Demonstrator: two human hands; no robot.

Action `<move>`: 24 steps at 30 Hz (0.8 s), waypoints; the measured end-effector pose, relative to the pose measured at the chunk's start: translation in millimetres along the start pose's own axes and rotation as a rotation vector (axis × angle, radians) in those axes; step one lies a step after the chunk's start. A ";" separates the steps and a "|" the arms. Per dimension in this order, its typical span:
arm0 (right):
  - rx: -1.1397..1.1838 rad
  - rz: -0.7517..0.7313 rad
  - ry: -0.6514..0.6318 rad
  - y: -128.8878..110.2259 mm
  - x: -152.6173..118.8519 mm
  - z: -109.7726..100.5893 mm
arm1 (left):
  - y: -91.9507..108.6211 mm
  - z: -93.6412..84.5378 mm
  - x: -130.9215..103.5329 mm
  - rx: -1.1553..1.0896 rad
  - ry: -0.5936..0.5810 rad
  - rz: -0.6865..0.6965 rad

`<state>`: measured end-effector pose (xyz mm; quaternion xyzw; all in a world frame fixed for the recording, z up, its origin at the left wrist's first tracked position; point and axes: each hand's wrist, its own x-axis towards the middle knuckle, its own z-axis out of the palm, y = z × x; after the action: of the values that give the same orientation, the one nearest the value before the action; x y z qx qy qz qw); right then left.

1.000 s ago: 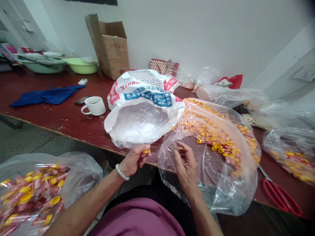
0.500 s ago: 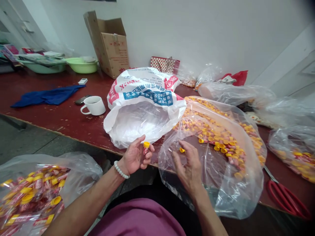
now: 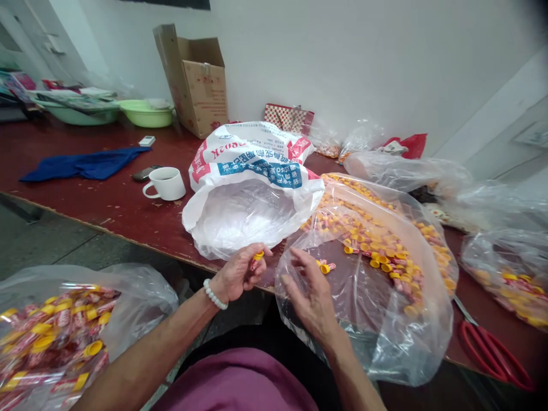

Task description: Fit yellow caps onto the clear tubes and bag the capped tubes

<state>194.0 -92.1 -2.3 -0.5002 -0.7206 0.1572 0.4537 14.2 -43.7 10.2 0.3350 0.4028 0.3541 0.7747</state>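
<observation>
Left hand (image 3: pixel 237 277): closed round a yellow-capped tube (image 3: pixel 257 260) — lower end was hidden.
Right hand (image 3: pixel 314 297): hung half-curled, nothing visibly held.
Lower-left bag (image 3: pixel 143 299): held similar tubes — cut off.
White sack (image 3: pixel 262 169): gaped; contents were indistinct.

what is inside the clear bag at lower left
The clear bag holds yellow-capped tubes with red-and-white patterning, heaped together. Whatever lies beneath the top ones is covered.

The surface (image 3: pixel 115 211) looks faintly glossy, its front edge rough. By that edge, the clear bag (image 3: pixel 406 348) is crinkled, shiny film, its capped tubes (image 3: pixel 385 254) smooth plastic. The scissors (image 3: pixel 476 327) have metal blades; the mug (image 3: pixel 168 187) looks glazed, the blue cloth (image 3: pixel 85 164) matt. Toward the back edge, the box (image 3: pixel 205 97) is matt cardboard.
</observation>
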 end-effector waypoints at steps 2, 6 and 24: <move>-0.100 0.081 0.127 22.9 -1.7 -11.5 | 8.8 -9.4 2.9 -0.030 0.070 0.060; -0.295 0.157 0.242 75.7 -7.4 -26.3 | 24.8 -25.8 18.8 -0.054 0.175 0.145; -0.811 0.338 0.204 103.2 -27.2 -28.3 | 25.8 -20.2 121.3 0.914 0.378 0.512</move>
<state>279.1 -75.5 -70.7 -0.7611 -0.5838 -0.1161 0.2576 41.1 73.9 -25.1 0.6547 0.5532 0.3742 0.3541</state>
